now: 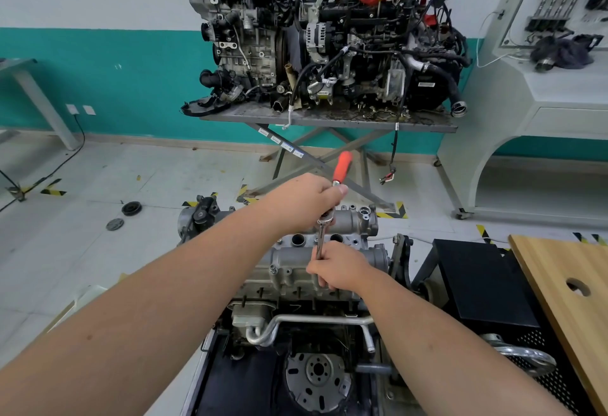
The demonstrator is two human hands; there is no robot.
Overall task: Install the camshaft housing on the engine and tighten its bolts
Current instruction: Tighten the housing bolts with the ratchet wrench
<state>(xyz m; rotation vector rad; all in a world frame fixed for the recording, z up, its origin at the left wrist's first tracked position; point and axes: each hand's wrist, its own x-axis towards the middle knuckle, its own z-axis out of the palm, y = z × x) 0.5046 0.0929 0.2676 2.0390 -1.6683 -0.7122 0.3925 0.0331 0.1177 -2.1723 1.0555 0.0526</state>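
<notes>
Lower centre of frame: flywheel (315,379) of the engine (296,303) faces the camera, with a bent metal coolant pipe (296,323) running across the block just above it. Engine sits on a dark stand; a black box (477,280) and a wooden board (566,290) with a round hole lie at lower right.

Centre: camshaft housing (296,261), bare aluminium, sits on top of the engine, two open round bores visible along its upper side. Right hand (342,270) rests on the housing's right part; its fingers are curled around the lower end of the chrome extension bar (319,241), steadying it where it meets the housing. The bolt under it is hidden by the hand.

Just above: left hand (306,198) grips the ratchet wrench (335,185) near its head, fingers clamped around the shaft, thumb along the top. The red handle (342,162) sticks up and right past the hand, tilted. The ratchet head sits on the top end of the extension bar.

Left of centre, on the floor: two dark round discs (123,216), near each other.

Upper centre: two complete engines (329,37) stand side by side on a scissor-legged metal bench (329,119) against a teal and white wall; a red strap lies over the right one.

Upper right: white display cabinet (533,86) with parts mounted on its panel.
</notes>
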